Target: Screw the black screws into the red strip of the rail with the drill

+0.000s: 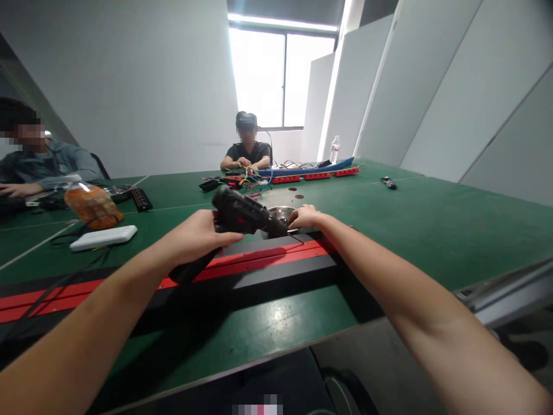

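My left hand [194, 235] is wrapped round the grip of a black cordless drill [239, 212]. The drill's bit points right and slightly down, above a long black and red bar [263, 259] that lies across the table in front of me. Just behind the bar stands a round metal bowl [280, 211]. The fingers of my right hand [306, 216] reach down into the bowl, close to the drill's front end. Their tips are hidden, so whatever they touch in there does not show.
Left on the green table [432, 230] are a white power strip [103, 237], a large bottle of orange liquid [93, 204] and cables. One person [247, 150] sits opposite behind coloured wires and red strips [317, 176]; another [47, 161] sits at far left. A small tool [389, 183] lies right.
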{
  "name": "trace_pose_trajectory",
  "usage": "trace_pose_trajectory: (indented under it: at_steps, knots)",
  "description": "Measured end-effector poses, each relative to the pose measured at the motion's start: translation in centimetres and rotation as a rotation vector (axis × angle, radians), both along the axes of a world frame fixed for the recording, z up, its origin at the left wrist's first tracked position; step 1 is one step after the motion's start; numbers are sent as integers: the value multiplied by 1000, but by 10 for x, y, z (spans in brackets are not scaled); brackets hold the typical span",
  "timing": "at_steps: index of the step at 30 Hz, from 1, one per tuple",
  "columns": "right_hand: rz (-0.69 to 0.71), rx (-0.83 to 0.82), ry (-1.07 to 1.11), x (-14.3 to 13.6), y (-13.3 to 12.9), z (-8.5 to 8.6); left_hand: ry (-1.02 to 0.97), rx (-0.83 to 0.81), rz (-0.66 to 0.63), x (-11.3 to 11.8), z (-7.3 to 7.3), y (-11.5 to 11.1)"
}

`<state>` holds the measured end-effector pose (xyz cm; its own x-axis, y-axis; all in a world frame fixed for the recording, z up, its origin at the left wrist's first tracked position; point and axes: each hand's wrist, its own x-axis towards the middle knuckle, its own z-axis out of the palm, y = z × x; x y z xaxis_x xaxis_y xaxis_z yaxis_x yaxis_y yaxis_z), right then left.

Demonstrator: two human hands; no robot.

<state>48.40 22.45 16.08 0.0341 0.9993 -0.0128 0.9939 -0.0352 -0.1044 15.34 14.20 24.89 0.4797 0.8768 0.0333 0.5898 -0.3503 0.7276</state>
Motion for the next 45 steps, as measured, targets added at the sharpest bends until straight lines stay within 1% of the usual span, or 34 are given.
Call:
trace_pose_trajectory:
  at_steps: [1,2,3,5,8,10,12,15,18,22,24,26,29,32,37,41,45]
  knots:
    - [-11,-51,-18,-4,2,3,19,-31,67,-10,-10,-1]
    - [-27,-90,-31,-8,3,6,-5,-74,134,-19,-19,-1]
    - [-49,-107,-43,-12,4,8,-40,-140,175,-27,-26,-1]
    - [-97,-84,-41,-19,4,11,-169,-286,236,-42,-36,-3]
    - [-151,-43,0,-24,4,11,-396,-466,282,-54,-44,-7]
    - [-156,-42,34,-24,4,10,-523,-538,306,-56,-48,-9]
    - [-153,-14,86,-23,4,8,-615,-574,324,-56,-52,-9]
    - [-124,105,207,-22,4,8,-690,-548,315,-53,-59,-5]
    - [-48,233,355,-28,3,9,-726,-511,315,-49,-64,-2]
    - [69,289,674,-41,-5,11,-802,-468,362,-45,-64,-6]
    - [103,321,826,-45,-10,10,-819,-454,383,-43,-63,-9]
    - [134,320,906,-46,-16,8,-812,-449,399,-42,-62,-11]
    - [190,274,930,-47,-21,5,-791,-435,399,-42,-63,-11]
    - [224,268,919,-48,-22,6,-761,-422,381,-41,-65,-10]
    - [229,252,867,-48,-18,5,-750,-421,368,-40,-65,-12]
    - [258,181,907,-48,-17,3,-749,-420,366,-41,-65,-13]
    - [260,111,936,-50,-20,6,-753,-428,357,-41,-66,-13]
